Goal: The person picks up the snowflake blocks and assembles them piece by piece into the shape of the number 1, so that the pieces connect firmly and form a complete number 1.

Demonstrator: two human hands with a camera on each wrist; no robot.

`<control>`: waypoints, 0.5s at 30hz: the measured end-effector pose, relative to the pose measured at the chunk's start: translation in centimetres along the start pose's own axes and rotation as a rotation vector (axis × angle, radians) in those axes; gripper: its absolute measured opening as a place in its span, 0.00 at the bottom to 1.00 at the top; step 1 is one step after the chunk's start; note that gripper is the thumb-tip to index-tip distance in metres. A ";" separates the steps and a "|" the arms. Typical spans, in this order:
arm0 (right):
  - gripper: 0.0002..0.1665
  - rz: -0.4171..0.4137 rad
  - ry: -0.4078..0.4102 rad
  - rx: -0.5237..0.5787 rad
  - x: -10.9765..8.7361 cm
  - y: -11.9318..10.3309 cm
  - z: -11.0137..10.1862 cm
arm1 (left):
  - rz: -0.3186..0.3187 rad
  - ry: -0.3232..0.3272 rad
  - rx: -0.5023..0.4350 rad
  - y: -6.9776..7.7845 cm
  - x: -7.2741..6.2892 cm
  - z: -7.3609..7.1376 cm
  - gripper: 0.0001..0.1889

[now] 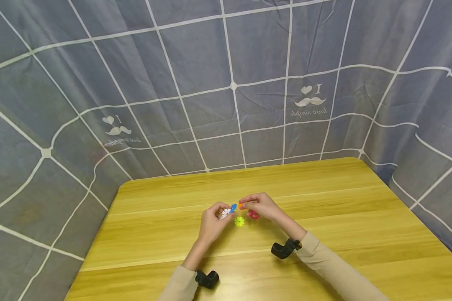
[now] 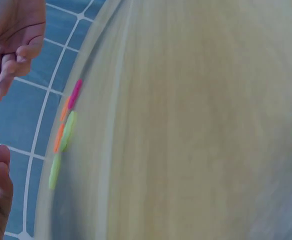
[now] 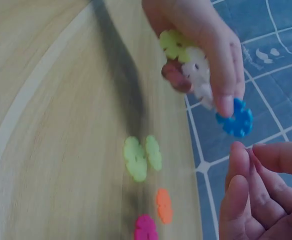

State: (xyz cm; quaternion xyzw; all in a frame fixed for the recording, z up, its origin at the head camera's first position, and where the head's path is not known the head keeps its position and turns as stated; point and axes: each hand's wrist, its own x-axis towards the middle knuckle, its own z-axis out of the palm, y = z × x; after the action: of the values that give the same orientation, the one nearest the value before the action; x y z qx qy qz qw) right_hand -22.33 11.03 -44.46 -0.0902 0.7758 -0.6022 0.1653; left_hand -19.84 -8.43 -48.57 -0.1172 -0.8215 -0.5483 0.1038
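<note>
My left hand [image 1: 214, 222] holds a chain of notched plastic discs: a yellow-green disc [image 3: 174, 45], white discs [image 3: 198, 71] and a blue disc [image 3: 242, 123] at the end. The thumb lies against the blue disc's edge. Close by is my right hand [image 1: 263, 206], its thumb and finger tips together just below the blue disc in the right wrist view. Nothing shows between these fingertips, and a small gap separates them from the disc. In the left wrist view, only part of the left hand and its discs shows at the edge.
Loose discs lie on the wooden table [image 1: 154, 242] under and beside the hands: yellow-green discs [image 3: 135, 159], orange discs [image 3: 164, 205] and a pink disc [image 1: 254, 215]. A grey curtain [image 1: 207, 108] with white lines hangs behind the table.
</note>
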 end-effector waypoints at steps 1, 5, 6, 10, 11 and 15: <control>0.16 -0.014 -0.001 -0.016 0.0 0.1 -0.1 | 0.000 0.006 0.000 0.0 0.0 -0.1 0.08; 0.15 -0.080 0.011 -0.117 0.2 0.6 -0.2 | -0.004 0.033 0.004 0.0 0.2 -0.7 0.06; 0.15 -0.094 0.014 -0.147 0.3 0.7 -0.2 | -0.002 0.041 0.015 0.1 0.3 -0.8 0.07; 0.17 -0.116 0.020 -0.218 0.4 1.3 -0.3 | -0.009 0.065 0.061 0.1 0.4 -1.2 0.07; 0.17 -0.126 0.020 -0.230 0.4 1.4 -0.3 | -0.010 0.065 0.071 0.1 0.4 -1.3 0.07; 0.16 -0.161 0.019 -0.294 0.3 1.7 -0.1 | -0.024 0.060 0.067 0.0 0.4 -1.5 0.06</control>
State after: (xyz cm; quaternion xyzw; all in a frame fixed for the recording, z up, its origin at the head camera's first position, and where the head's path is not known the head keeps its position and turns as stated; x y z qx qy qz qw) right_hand -22.60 11.47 -46.11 -0.1694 0.8473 -0.4945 0.0942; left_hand -20.19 -9.75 -47.90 -0.0872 -0.8374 -0.5248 0.1257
